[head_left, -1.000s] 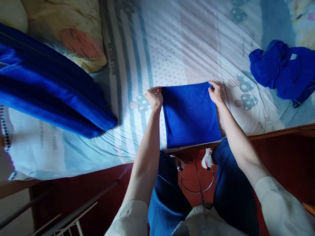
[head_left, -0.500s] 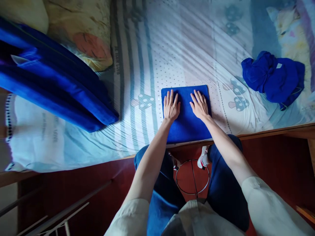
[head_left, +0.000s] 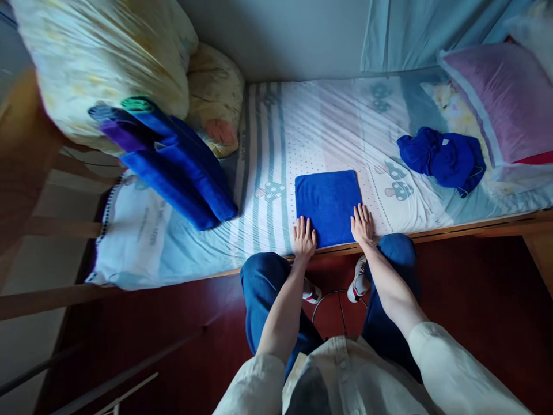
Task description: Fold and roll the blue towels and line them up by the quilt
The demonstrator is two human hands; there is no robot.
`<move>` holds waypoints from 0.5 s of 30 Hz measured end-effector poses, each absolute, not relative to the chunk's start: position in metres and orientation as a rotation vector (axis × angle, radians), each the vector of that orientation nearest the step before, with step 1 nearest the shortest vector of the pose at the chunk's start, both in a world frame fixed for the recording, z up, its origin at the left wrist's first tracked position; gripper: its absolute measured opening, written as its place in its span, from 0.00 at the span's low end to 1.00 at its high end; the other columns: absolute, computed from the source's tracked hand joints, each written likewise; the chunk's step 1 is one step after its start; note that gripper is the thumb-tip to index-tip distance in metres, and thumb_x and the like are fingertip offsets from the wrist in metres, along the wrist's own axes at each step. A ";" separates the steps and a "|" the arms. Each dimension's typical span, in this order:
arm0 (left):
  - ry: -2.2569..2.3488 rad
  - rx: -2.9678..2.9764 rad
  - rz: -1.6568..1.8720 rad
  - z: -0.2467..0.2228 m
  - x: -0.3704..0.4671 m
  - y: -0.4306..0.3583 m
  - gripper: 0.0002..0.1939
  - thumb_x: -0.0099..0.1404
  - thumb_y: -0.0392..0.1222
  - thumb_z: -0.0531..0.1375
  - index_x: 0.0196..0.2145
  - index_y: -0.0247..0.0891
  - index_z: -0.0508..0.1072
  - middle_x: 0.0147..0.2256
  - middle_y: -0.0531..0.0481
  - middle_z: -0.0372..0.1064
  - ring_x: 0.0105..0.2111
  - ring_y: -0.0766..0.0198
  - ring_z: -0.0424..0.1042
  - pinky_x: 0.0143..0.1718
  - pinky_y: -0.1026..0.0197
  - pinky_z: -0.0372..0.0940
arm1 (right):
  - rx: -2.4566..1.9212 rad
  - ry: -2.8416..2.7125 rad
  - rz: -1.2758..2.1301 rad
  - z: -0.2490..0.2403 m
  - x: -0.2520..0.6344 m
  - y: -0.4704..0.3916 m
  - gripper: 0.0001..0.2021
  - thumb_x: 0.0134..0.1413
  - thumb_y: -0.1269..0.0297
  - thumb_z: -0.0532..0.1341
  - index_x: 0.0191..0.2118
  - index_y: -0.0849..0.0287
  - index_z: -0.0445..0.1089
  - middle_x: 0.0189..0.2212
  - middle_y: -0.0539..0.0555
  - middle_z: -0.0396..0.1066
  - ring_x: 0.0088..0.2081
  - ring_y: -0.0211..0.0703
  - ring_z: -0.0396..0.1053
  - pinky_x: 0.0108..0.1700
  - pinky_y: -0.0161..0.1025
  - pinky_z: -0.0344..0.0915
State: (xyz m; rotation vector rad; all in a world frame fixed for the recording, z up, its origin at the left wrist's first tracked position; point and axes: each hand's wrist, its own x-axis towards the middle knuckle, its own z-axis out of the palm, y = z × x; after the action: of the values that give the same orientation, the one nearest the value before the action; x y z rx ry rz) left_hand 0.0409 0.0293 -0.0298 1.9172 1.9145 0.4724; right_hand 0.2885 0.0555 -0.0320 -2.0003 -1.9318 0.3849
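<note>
A flat blue cloth, roughly square (head_left: 328, 202), lies on the patterned bed sheet (head_left: 332, 127) close to the bed's front edge. My left hand (head_left: 304, 237) rests palm down on its lower left corner, fingers spread. At the cloth's right edge, my right hand (head_left: 362, 223) lies flat with its fingers slightly apart, partly on the cloth. Neither hand grips anything.
Folded blue cloths (head_left: 181, 167) lean at the left against a large yellow pillow (head_left: 116, 63). A crumpled blue cloth (head_left: 444, 155) lies at the right, near a pink pillow (head_left: 501, 98). The wooden bed edge (head_left: 475, 226) runs before my knees.
Both hands have slid toward me, from the upper part of the blue cloth to its lower corners. The view has tilted up, showing the wall and more pillows.
</note>
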 end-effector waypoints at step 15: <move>2.101 1.262 0.799 -0.016 0.011 -0.014 0.15 0.66 0.35 0.56 0.47 0.36 0.77 0.52 0.36 0.75 0.59 0.50 0.71 0.65 0.47 0.62 | -2.003 -1.448 0.487 -0.032 0.317 -0.017 0.17 0.59 0.68 0.59 0.51 0.64 0.77 0.55 0.69 0.75 0.58 0.58 0.69 0.66 0.55 0.62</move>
State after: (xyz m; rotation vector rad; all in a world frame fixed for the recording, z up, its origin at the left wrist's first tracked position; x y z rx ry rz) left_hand 0.0113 -0.0142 -0.0159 1.2616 2.1010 0.7989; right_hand 0.3175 -0.0175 -0.0316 -2.0026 -1.4480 0.4868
